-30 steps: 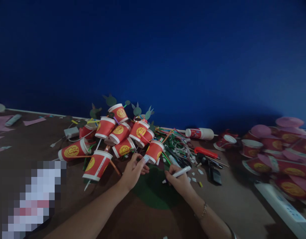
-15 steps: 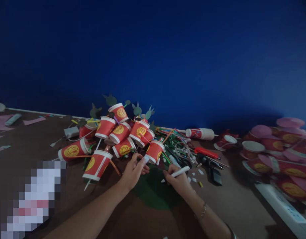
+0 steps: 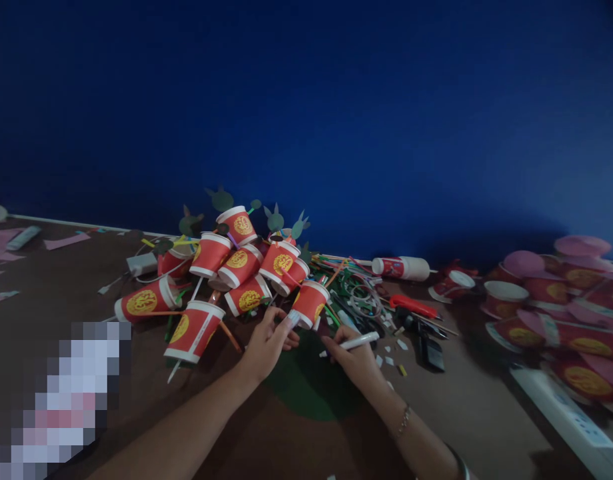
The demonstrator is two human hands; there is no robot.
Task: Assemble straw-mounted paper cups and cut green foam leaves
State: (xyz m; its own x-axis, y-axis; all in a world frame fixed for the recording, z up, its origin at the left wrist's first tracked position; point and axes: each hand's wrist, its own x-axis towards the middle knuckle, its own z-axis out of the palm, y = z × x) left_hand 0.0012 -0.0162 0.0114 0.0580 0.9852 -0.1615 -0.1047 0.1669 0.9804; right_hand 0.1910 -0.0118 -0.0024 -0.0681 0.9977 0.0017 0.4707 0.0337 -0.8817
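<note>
Right grip [image 3: 354, 355] on marker [image 3: 361, 341], cups [image 3: 240, 265] left, clutter [image 3: 356, 285] beyond

One green disc [image 3: 319, 403] dead centre of the clock, and round we go! Hands, two: left hand [image 3: 267, 341] at ten, right hand [image 3: 356, 357] at two, with one white pen [image 3: 361, 341]. Half past ten, red cups [image 3: 312, 303]: I make it nine plainly seen, at least two more tucked behind! Eleven, four eared cut-outs [image 3: 275, 220]. Ten, one white box [image 3: 142, 265]. Two, one red-handled tool [image 3: 414, 307]. Between two and three, another cup pile [image 3: 546, 291], too blurred to count. Three, one power strip [image 3: 561, 407].
</note>
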